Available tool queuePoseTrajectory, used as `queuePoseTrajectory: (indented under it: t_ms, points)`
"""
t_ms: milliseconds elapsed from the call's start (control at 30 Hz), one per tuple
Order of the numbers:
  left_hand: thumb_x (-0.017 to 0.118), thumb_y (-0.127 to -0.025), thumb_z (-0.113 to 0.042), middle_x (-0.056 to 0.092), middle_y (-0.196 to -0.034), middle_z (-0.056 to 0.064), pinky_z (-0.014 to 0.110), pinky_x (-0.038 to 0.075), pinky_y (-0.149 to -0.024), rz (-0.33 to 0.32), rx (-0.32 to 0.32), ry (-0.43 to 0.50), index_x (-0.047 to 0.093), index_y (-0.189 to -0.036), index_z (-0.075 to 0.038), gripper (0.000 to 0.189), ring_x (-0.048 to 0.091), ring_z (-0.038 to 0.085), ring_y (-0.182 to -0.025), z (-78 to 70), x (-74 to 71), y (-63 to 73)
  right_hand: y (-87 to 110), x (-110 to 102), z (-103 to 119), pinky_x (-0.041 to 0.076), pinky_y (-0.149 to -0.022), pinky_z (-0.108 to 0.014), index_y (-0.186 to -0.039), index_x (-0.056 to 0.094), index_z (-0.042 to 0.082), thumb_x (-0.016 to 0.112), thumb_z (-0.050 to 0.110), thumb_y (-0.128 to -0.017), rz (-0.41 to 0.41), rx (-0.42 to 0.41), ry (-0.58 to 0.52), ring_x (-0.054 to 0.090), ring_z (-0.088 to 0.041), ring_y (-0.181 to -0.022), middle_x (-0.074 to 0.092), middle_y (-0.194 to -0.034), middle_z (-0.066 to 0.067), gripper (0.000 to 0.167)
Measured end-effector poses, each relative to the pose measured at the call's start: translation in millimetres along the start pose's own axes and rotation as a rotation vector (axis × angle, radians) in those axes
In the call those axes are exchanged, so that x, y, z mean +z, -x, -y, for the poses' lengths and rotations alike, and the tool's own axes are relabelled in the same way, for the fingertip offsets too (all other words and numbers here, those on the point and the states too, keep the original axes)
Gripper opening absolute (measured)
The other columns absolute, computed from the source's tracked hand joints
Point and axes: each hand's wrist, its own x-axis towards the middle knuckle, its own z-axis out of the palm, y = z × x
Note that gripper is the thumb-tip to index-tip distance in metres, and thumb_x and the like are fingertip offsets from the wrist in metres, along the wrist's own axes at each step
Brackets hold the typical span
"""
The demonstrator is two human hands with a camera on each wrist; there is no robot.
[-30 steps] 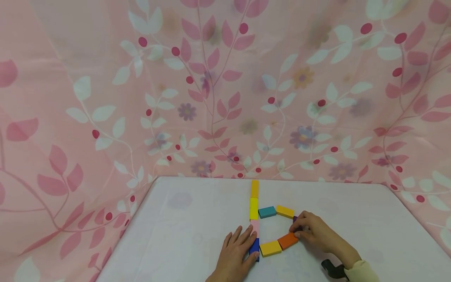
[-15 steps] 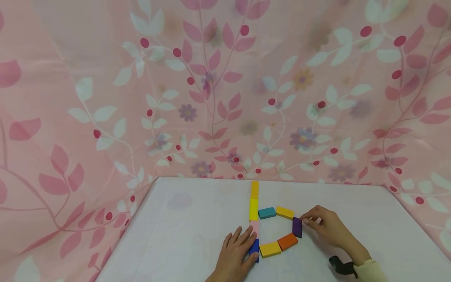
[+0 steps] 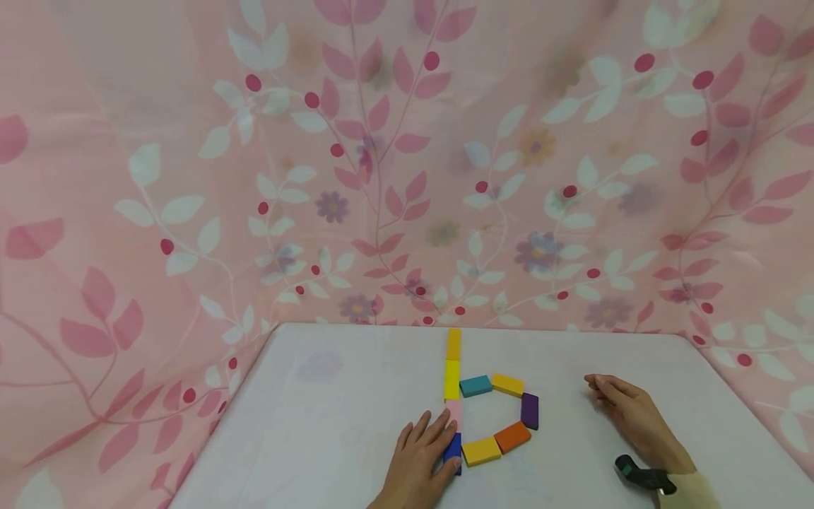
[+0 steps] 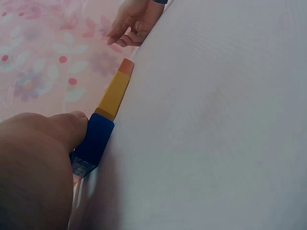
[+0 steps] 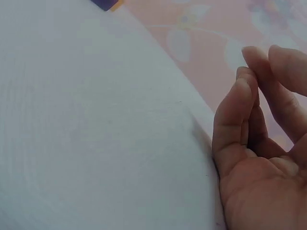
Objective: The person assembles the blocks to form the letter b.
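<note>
My left hand (image 3: 416, 456) rests with spread fingers on the near end of a straight column of flat blocks, at the pink block (image 3: 454, 408) and blue block (image 3: 452, 447). In the left wrist view the thumb lies against the side of the blue block (image 4: 96, 141). A curve of blocks bulges right from the column: teal block (image 3: 475, 386), amber block (image 3: 508, 384), purple block (image 3: 530, 411), orange block (image 3: 512, 437) and golden block (image 3: 481, 451). Right of the purple block, my right hand (image 3: 639, 417) is apart from it, holding nothing, fingers loosely bent.
Two yellow blocks (image 3: 452, 379) continue the column to the far edge of the white-covered table (image 3: 356, 396). A pink floral cloth (image 3: 381, 177) hangs behind it. A black strap device (image 3: 645, 477) sits at the right wrist.
My right hand has let go of the purple block and drawn away to the right, leaving that block in the curve. The left hand has stayed on the column.
</note>
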Motion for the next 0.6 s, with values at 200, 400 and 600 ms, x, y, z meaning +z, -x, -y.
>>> queuePoseTrajectory:
  t_ms: [200,400,600]
  points:
    - [0.063,-0.1,-0.06,0.036,-0.17,-0.017,0.073,0.021,-0.125,-0.003,0.002,0.003,0.052,-0.157,-0.033,0.064,0.032,0.033,-0.161,3.0,1.5,-0.8,-2.0,2.9,-3.0,0.057,-0.091,-0.014,-0.134,0.064,-0.008,0.058,0.025,-0.111,-0.004,-0.026,0.065,0.067,0.005,-0.112,0.075,-0.121,0.014,0.041]
    - [0.063,-0.1,-0.06,0.039,-0.17,-0.015,0.074,0.022,-0.124,0.01,0.005,0.027,0.054,-0.157,-0.032,0.064,0.032,0.034,-0.16,1.6,0.7,-0.2,-0.7,3.8,-2.9,0.057,-0.09,-0.013,-0.138,0.062,-0.009,0.058,0.031,-0.111,-0.046,0.015,0.134,0.067,0.007,-0.11,0.074,-0.12,0.017,0.049]
    - [0.061,-0.1,-0.062,0.039,-0.17,-0.015,0.073,0.023,-0.124,-0.004,0.021,-0.004,0.053,-0.157,-0.032,0.065,0.033,0.034,-0.16,4.6,2.6,-2.0,-2.2,7.3,-2.2,0.057,-0.09,-0.013,-0.132,0.065,-0.007,0.059,0.034,-0.11,-0.067,0.011,0.198,0.067,0.009,-0.109,0.075,-0.122,0.015,0.047]
